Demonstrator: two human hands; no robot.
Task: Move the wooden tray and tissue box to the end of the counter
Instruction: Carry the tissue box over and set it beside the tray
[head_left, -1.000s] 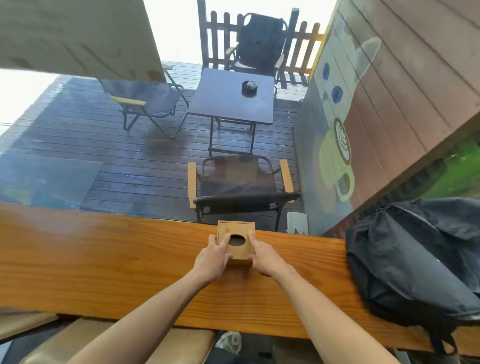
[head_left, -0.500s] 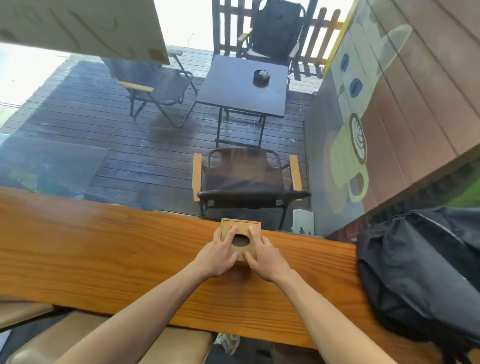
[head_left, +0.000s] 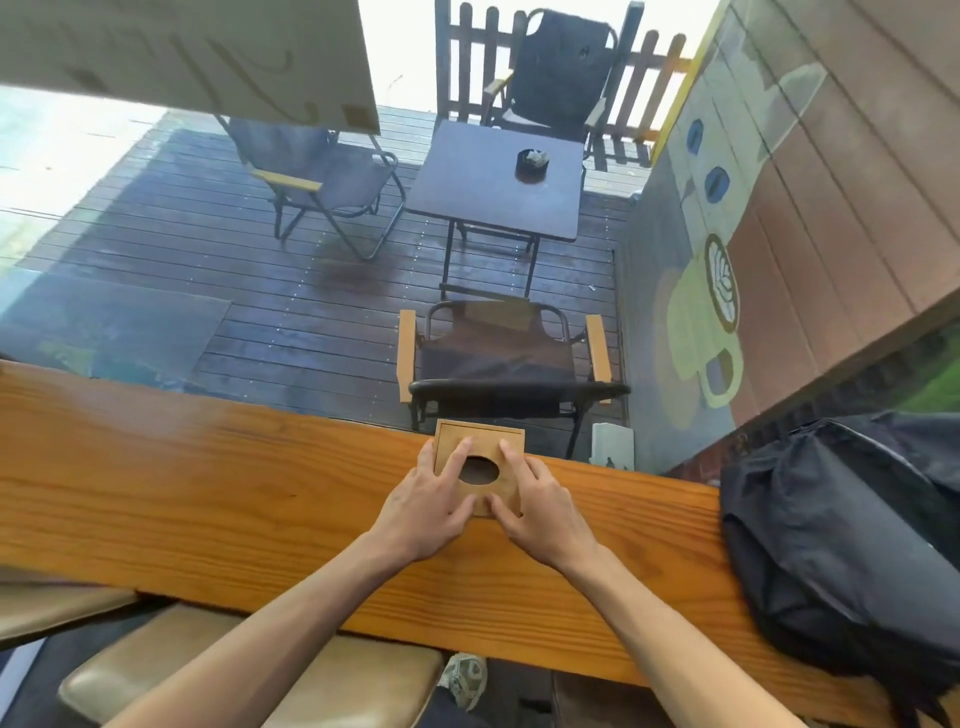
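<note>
A small wooden tissue box (head_left: 485, 440) with an oval hole in its lid stands on the long wooden counter (head_left: 208, 493), close to the far edge. My left hand (head_left: 431, 506) grips its left side, thumb on the edge and fingers lying over the lid. My right hand (head_left: 540, 512) presses on the right half of the lid, fingers beside the hole. The near part of the box is hidden under both hands. No wooden tray shows in this view.
A black backpack (head_left: 841, 530) lies on the counter to the right of the box. Padded stools (head_left: 337, 680) stand under the near edge. Beyond the counter is a deck with folding chairs (head_left: 509, 364) and a dark table (head_left: 498, 182).
Both hands have slid from the box's sides up onto its lid and closer together. The box stays near the far edge of the counter.
</note>
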